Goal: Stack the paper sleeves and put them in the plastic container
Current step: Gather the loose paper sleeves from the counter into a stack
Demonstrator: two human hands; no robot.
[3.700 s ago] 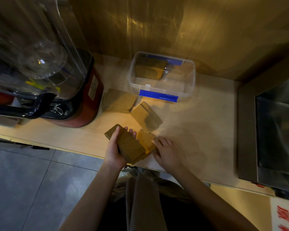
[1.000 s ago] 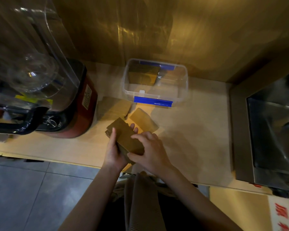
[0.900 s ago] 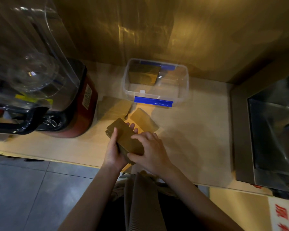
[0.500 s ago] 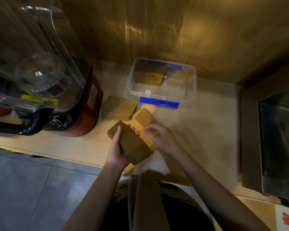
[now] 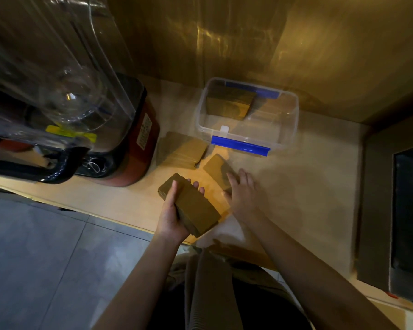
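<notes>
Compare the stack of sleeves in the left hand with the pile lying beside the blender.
The stack in the left hand is lifted off the counter and gripped; the pile beside the blender lies flat on the counter, untouched. The held stack looks squared up, while the pile's layers are fanned at the near edge. Both are brown paper sleeves, still outside the plastic container.

Beyond my right fingers (image 5: pixel 242 178), bare counter (image 5: pixel 303 186) runs clear to the open plastic container (image 5: pixel 293 129). Left of my left fingertips (image 5: pixel 196 185), a sleeve pile (image 5: pixel 181 150) and the blender (image 5: pixel 119 139) crowd the way.
</notes>
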